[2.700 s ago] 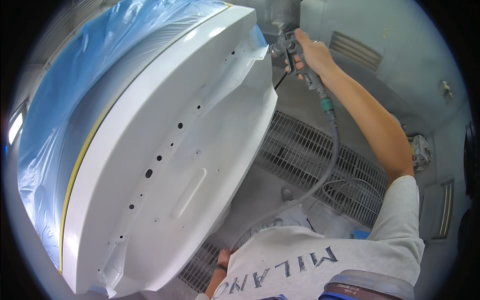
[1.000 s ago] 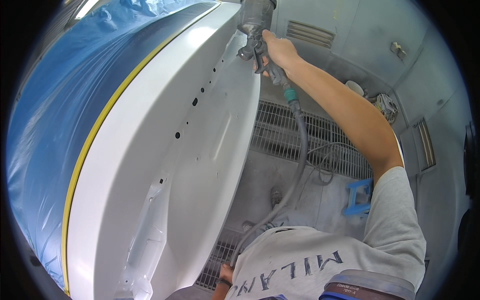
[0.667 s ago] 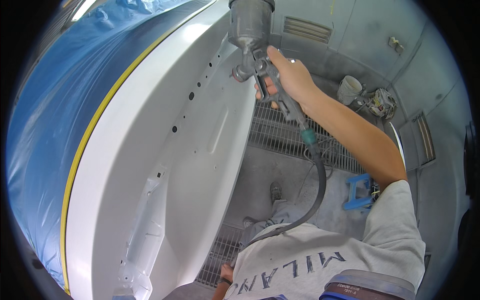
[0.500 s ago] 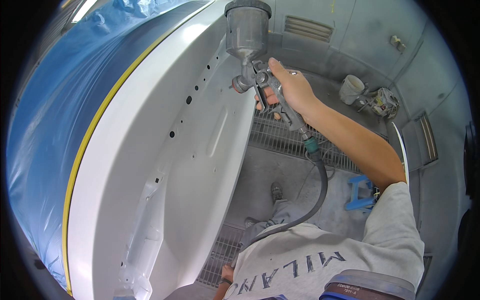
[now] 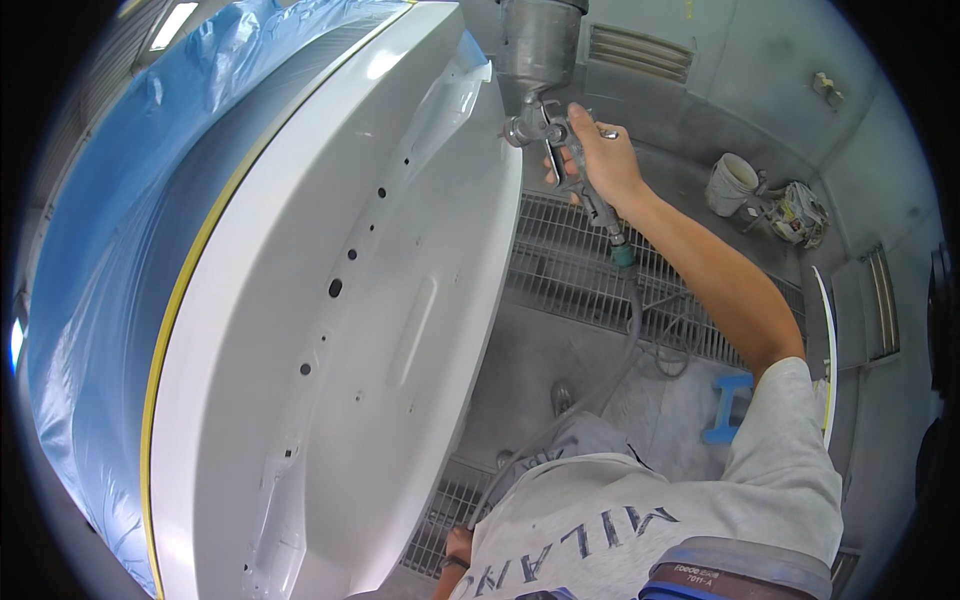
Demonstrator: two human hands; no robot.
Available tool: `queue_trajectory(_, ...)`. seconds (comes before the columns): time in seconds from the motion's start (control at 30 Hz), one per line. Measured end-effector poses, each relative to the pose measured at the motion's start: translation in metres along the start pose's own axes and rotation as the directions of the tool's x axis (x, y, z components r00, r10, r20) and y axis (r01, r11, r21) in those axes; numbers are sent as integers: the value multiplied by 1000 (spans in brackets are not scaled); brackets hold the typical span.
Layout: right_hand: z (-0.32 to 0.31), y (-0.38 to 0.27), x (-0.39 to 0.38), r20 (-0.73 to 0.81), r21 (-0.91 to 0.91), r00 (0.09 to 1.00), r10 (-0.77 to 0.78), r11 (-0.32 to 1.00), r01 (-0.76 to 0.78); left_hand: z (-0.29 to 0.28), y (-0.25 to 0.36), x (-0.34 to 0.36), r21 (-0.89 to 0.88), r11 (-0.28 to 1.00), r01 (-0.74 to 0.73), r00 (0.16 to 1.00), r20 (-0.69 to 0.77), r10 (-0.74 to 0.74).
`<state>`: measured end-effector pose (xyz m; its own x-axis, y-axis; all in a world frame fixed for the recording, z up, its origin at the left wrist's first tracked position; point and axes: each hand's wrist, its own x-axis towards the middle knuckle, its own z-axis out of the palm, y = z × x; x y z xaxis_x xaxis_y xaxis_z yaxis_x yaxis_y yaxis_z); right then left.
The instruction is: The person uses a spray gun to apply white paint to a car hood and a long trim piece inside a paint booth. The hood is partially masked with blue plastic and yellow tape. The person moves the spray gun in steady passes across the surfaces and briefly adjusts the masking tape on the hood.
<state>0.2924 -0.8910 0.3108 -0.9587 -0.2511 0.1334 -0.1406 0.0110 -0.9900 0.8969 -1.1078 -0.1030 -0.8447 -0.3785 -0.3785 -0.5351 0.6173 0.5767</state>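
My right hand (image 5: pixel 613 168) is closed around the handle of a grey spray gun (image 5: pixel 575 170), its fingers at the trigger. The gun's grey cup (image 5: pixel 540 48) sits on top, cut off by the upper edge. Its nozzle points left at the far end of a white car panel (image 5: pixel 440 260), which has a row of dark holes and a recessed inner side. From the handle a grey air hose (image 5: pixel 632 310) runs down past my body. Low in the view, my left hand (image 5: pixel 459 545) is closed on the hose beside my shirt; its fingers are partly hidden.
Blue plastic film (image 5: pixel 90 340) edged with yellow tape (image 5: pixel 165 340) covers the left side. Floor grating (image 5: pixel 560 240) runs under the gun arm. A white bucket (image 5: pixel 732 185), a crumpled bag (image 5: pixel 800 215) and a blue stand (image 5: pixel 727 410) are to the right. Walls have vents (image 5: pixel 640 52).
My view has shifted toward the panel's far end, which now shows. The spray gun and my right hand have moved farther along it, and the nozzle is now beside its far right edge.
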Motion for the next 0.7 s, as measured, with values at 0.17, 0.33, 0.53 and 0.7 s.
queue_trajectory(0.17,-30,24,40,-87,-75,991,-102,993,96,8,14,27,23,998,65,994,88,-67)
queue_trajectory(0.33,-30,55,32,-266,-89,934,-238,971,222,17,21,23,59,979,193,971,133,-199)
queue_trajectory(0.53,-16,80,-11,-95,85,991,-94,991,103,34,-14,-5,-87,984,156,987,-35,-160)
queue_trajectory(0.7,-4,82,-12,-187,135,978,-96,983,123,37,-30,-9,-68,978,197,980,10,-197)
